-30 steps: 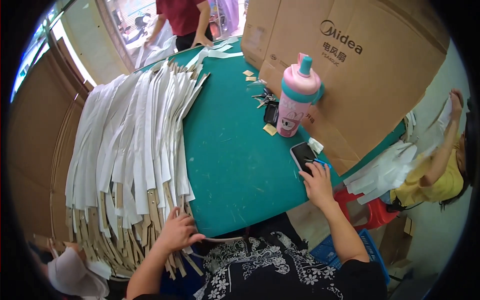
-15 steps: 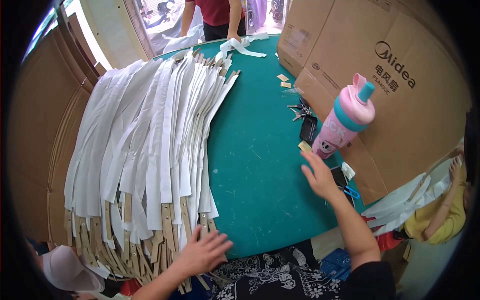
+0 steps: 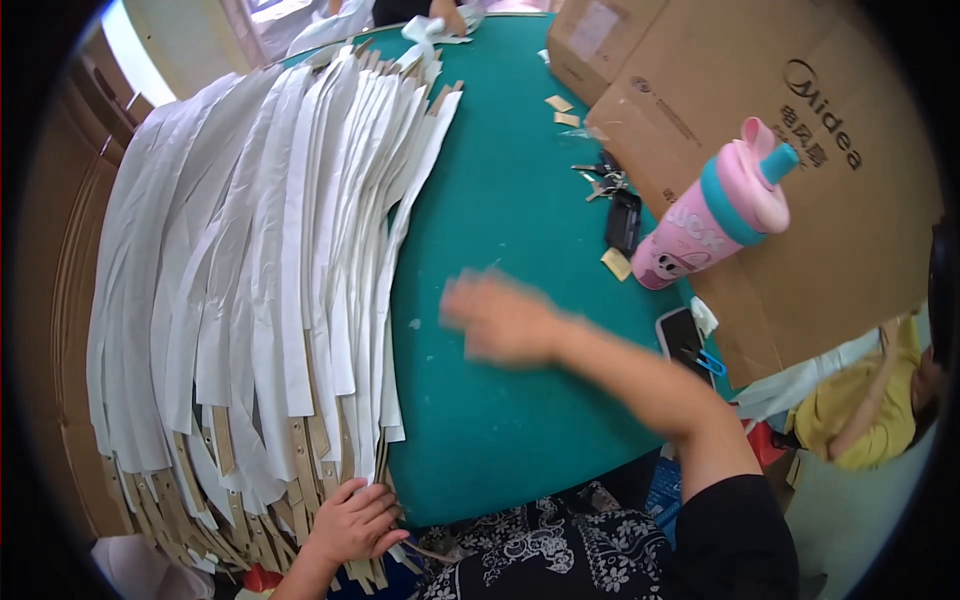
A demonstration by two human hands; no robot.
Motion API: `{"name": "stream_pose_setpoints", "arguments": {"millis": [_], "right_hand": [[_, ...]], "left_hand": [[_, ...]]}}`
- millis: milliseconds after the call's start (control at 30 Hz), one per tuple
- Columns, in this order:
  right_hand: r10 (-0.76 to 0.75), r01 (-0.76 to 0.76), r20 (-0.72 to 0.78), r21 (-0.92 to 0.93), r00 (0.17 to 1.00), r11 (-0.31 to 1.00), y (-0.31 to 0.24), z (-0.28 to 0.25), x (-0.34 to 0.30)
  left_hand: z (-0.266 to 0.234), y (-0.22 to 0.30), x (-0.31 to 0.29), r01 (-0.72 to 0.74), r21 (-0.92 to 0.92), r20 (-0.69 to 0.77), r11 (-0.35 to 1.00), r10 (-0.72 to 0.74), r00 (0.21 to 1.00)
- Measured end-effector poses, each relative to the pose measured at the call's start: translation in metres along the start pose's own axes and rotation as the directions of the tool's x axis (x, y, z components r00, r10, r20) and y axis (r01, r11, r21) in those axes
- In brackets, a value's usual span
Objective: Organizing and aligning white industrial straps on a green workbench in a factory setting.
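A thick stack of long tan straps with eyelets (image 3: 302, 455), sleeved in white wrapping (image 3: 240, 260), covers the left side of the green table. My left hand (image 3: 355, 522) is at the near right corner of the stack, its fingers curled over the tan strap ends and its thumb to the right; how many straps it holds is hidden. Over the table's middle, just right of the stack, my right hand (image 3: 505, 318) is smeared by motion. I see nothing plainly in it.
Along the right side lie keys (image 3: 604, 180), a black case (image 3: 622, 222), small tan pieces (image 3: 616, 263), a phone (image 3: 684, 335) and a blue clip (image 3: 711, 362). A pink bottle (image 3: 705, 220) stands before a large carton (image 3: 720, 90). Another person's hand (image 3: 450, 15) handles white strips at the far edge.
My right hand has swept left from beside the bottle to the table's middle. My left hand has moved left and down onto the strap ends, its fingers curling. The view has shifted.
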State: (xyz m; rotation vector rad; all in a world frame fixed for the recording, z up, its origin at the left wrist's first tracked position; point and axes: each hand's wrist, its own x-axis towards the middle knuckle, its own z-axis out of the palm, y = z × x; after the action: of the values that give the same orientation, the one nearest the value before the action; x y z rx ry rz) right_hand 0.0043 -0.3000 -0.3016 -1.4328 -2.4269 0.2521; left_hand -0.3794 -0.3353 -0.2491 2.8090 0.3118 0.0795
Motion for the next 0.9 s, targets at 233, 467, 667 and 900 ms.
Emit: {"name": "stream_pose_setpoints", "arguments": {"millis": [233, 467, 667, 900], "right_hand": [[-0.052, -0.166, 0.419, 0.465, 0.907, 0.87, -0.167, -0.006, -0.29], [0.921, -0.929, -0.263, 0.156, 0.288, 0.335, -0.205, -0.052, -0.389], [0.663, -0.756, -0.517, 0.045, 0.541, 0.653, -0.132, -0.096, -0.317], [0.128, -0.094, -0.066, 0.379, 0.99, 0.921, -0.108, -0.065, -0.244]], "left_hand": [[0.001, 0.01, -0.001, -0.029, -0.042, -0.092, 0.999, 0.025, 0.995], [0.01, 0.051, 0.065, 0.208, -0.068, 0.01, 0.976, -0.208, 0.978], [0.027, 0.055, 0.093, 0.41, -0.123, -0.043, 0.904, -0.417, 0.908], [0.044, 0.058, 0.079, 0.412, 0.052, -0.16, 0.91, -0.4, 0.903]]}}
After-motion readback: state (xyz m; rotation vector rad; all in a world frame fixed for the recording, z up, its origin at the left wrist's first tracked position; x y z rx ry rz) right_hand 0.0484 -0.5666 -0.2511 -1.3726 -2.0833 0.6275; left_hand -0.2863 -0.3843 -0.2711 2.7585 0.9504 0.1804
